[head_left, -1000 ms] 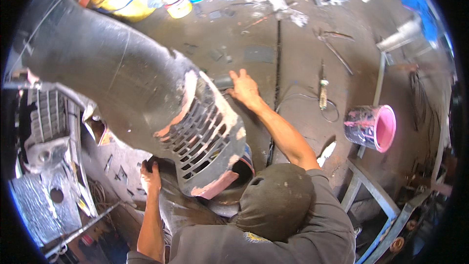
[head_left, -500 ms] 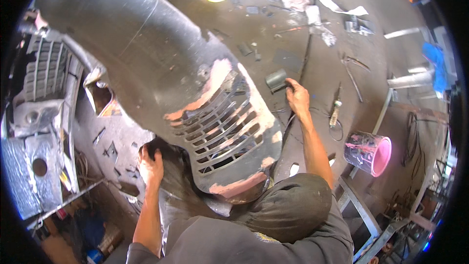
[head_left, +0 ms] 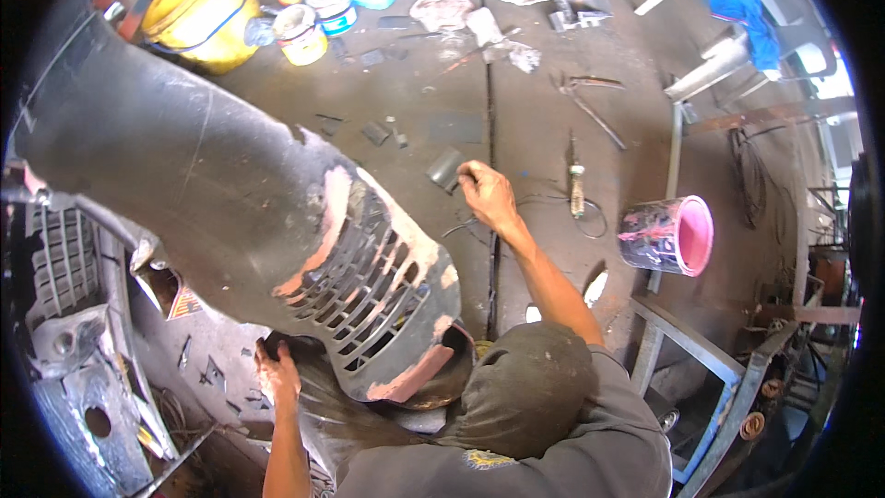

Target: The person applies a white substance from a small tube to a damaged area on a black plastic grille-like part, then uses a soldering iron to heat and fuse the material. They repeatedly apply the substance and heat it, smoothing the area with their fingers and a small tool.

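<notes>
A large dark grey car bumper [head_left: 212, 184] lies across my lap and stretches to the upper left. Pink filler patches [head_left: 419, 371] surround its slatted grille [head_left: 378, 286]. Over the floor to the right of the bumper, my right hand [head_left: 489, 198] pinches the edge of a curled piece of grey sandpaper [head_left: 446, 171]. My left hand [head_left: 278, 376] is at my left knee beside the bumper's lower edge, with fingers and thumb apart and no object visible in it. Part of that hand's contact with the dark cloth is hidden.
A pink-smeared bucket [head_left: 645, 235] lies tipped at right, near a wooden-handled tool [head_left: 577, 192] and a metal frame [head_left: 687, 350]. A yellow bucket [head_left: 203, 14], small tubs [head_left: 300, 37] and scraps lie at the back. Another slatted car part [head_left: 64, 258] stands at far left.
My view has swung right, so the bumper and floor items sit further left in the picture. The right hand keeps the sandpaper; the left stays by the knee.
</notes>
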Demonstrator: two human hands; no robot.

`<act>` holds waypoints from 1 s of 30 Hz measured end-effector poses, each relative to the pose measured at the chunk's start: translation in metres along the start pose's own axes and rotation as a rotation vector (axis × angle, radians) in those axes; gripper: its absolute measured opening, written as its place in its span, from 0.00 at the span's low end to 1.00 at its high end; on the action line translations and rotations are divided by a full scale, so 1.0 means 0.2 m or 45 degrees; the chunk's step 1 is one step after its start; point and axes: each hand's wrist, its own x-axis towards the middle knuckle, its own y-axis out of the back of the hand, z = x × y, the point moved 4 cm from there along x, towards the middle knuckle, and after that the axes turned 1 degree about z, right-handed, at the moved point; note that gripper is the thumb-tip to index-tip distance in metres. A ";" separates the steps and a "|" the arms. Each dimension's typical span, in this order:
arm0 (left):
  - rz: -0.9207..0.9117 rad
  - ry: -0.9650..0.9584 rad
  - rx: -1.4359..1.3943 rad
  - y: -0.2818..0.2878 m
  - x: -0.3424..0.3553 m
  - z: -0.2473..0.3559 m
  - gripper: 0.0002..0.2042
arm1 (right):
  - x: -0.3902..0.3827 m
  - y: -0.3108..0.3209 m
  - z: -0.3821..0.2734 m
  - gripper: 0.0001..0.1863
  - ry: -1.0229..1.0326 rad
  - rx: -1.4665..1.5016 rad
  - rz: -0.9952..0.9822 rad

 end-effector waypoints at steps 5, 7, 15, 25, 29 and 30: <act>-0.019 -0.034 -0.019 -0.03 0.01 0.05 0.32 | 0.38 -0.23 0.00 0.14 0.419 -0.202 -0.067; 0.010 -0.010 0.010 0.02 0.01 0.05 0.32 | 0.54 -0.35 -0.20 0.18 0.437 -0.416 -0.265; 0.342 -0.202 -0.624 0.03 -0.05 -0.09 0.24 | 0.78 -0.77 -0.31 0.24 0.292 -0.969 -0.519; 0.146 -0.286 -1.262 0.39 -0.35 0.27 0.08 | 0.59 -0.34 -0.30 0.17 0.160 0.060 -0.508; -0.010 -0.372 -1.389 0.55 -0.28 0.51 0.09 | 0.44 -0.23 -0.27 0.14 -0.598 0.645 -0.876; -0.120 -0.369 -1.436 0.52 -0.23 0.57 0.09 | 0.41 -0.20 -0.25 0.15 -0.657 0.751 -0.907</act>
